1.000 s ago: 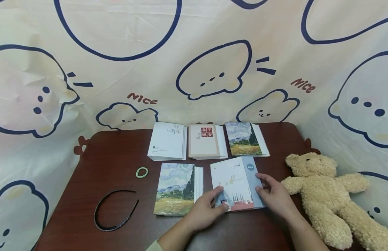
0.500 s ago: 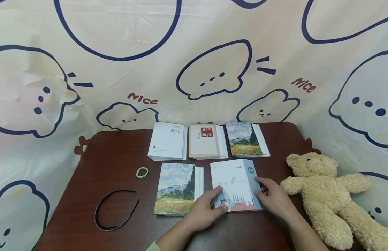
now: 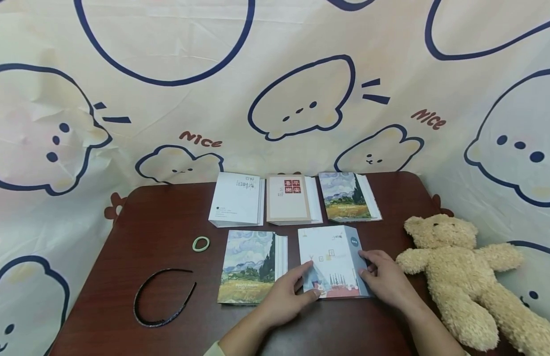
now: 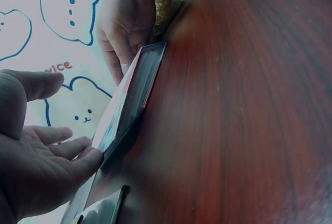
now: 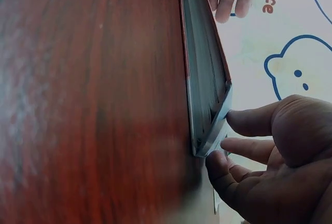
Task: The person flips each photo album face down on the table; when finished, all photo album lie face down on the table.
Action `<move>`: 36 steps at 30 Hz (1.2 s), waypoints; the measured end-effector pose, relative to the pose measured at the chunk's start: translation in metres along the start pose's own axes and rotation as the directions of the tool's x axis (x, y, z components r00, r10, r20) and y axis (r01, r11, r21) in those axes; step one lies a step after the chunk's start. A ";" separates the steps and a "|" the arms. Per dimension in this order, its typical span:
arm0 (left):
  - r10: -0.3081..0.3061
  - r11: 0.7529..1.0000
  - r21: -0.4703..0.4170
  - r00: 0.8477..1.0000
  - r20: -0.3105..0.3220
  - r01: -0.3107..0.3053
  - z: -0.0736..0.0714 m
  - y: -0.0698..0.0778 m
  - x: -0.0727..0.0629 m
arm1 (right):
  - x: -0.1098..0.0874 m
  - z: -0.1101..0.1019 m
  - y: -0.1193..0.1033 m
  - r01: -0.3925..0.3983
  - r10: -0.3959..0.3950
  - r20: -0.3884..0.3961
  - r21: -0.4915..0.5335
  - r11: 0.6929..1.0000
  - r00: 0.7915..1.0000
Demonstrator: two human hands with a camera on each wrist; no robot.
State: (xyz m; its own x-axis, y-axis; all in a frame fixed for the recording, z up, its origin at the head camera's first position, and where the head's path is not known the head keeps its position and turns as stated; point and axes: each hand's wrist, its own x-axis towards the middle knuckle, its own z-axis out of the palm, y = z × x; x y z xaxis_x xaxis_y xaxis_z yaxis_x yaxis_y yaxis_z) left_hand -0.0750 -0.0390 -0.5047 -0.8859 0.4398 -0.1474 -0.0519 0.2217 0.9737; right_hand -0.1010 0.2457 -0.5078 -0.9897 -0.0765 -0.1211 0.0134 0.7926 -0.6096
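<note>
A white-covered photo album (image 3: 325,244) with a pale blue spine lies on the table at front right. My right hand (image 3: 386,277) holds it at the spine, thumb and fingertips on the blue strip. At its left edge my left hand (image 3: 285,294) touches the cover with loosely spread fingers. In the left wrist view, the fingers (image 4: 85,162) meet the album's edge (image 4: 132,94). The right wrist view shows the pages (image 5: 202,63) between the covers, with the thumb (image 5: 254,121) against the spine. Next to my left hand lies a landscape-covered photo album (image 3: 247,264).
Behind stand a white album (image 3: 234,198), a beige album (image 3: 289,200) and another landscape album (image 3: 345,195) in a row. At left lie a green hair tie (image 3: 201,244) and a black headband (image 3: 141,299). A teddy bear (image 3: 461,272) sprawls at the right edge.
The spine side of the held album has shifted slightly left, and my right hand has moved left with it. My left hand stays nearly in place. The other things have not moved.
</note>
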 end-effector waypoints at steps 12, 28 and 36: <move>0.041 0.997 -0.058 0.999 -0.017 -0.042 -0.013 -0.001 -0.002 | 0.004 0.003 -0.018 0.092 -0.091 -0.028 0.063 0.994 0.995; 0.033 0.998 -0.046 0.995 -0.096 -0.038 -0.047 -0.003 -0.009 | 0.013 0.022 -0.054 0.162 -0.160 -0.023 0.111 0.981 0.987; 0.028 0.999 -0.017 0.983 -0.179 -0.032 -0.061 -0.006 -0.015 | 0.016 0.034 -0.076 0.152 -0.155 0.009 0.142 0.978 0.988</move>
State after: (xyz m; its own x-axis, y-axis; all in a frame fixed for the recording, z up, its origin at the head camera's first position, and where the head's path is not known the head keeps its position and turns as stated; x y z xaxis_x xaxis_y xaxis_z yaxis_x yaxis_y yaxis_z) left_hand -0.0898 -0.0998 -0.4981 -0.9553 0.2827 -0.0864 -0.0317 0.1927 0.9807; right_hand -0.1135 0.1639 -0.4899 -0.9785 -0.2035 -0.0324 -0.1169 0.6775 -0.7262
